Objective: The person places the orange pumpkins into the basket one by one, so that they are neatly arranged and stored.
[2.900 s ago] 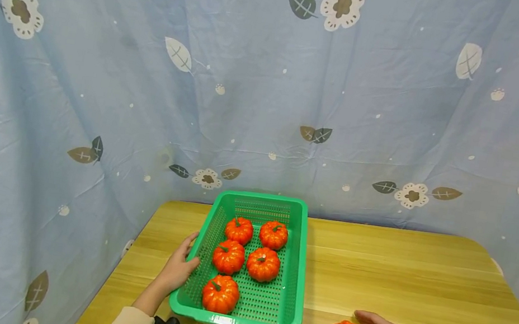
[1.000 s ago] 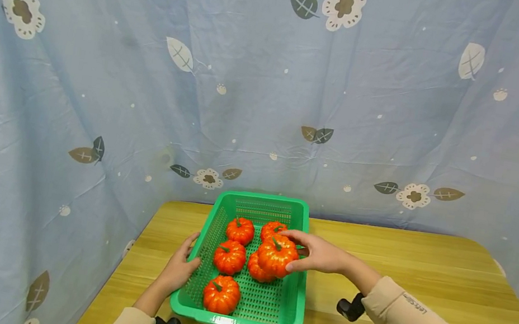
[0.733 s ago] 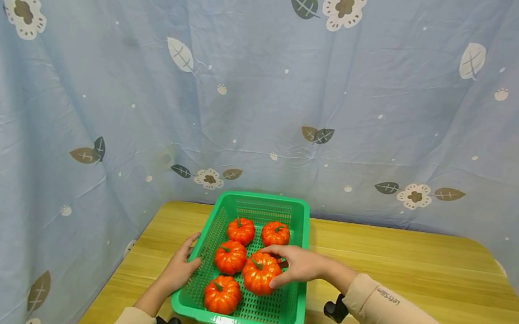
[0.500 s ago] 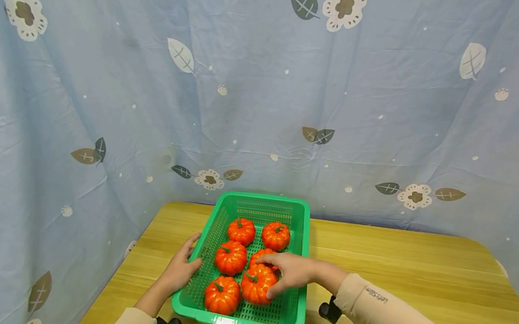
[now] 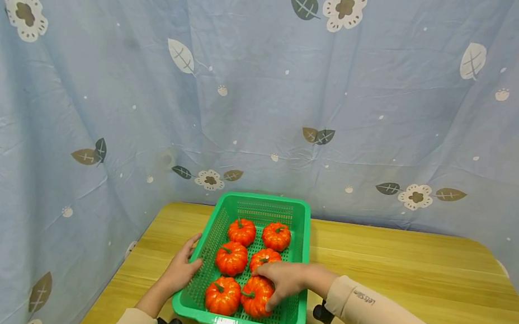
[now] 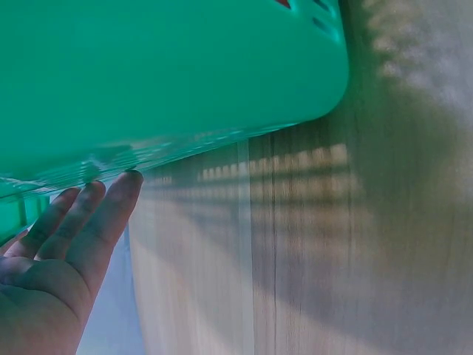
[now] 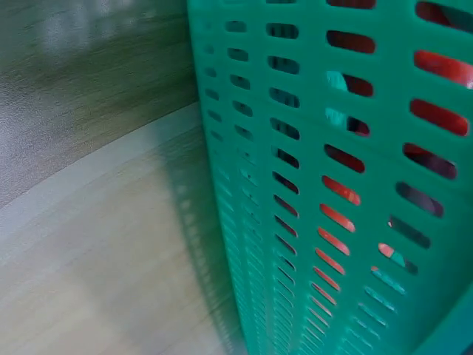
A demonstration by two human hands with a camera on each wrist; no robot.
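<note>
A green plastic basket (image 5: 302,237) with slotted walls stands on the wooden table, holding several small orange-red pumpkins with green stems. At the basket's left side my left hand (image 5: 181,271) holds the rim, thumb over the edge and fingers along the outer wall. In the left wrist view, that hand's fingers (image 6: 103,229) touch the wall from outside. My right hand (image 5: 285,279) reaches over the right rim and grips the front right pumpkin (image 5: 256,297), which is low in the basket. The right wrist view shows only the slotted outer wall (image 7: 295,148); the hand is hidden there.
Beside the held pumpkin sits the front left pumpkin (image 5: 222,295), with the middle right pumpkin (image 5: 266,257) just behind it. The wooden table (image 5: 400,269) extends to the right. A blue floral curtain (image 5: 269,101) hangs behind and at the left.
My right hand took the pumpkin from the table at right, carried it over the basket and lowered it into the front right spot. The left hand has stayed at the rim.
</note>
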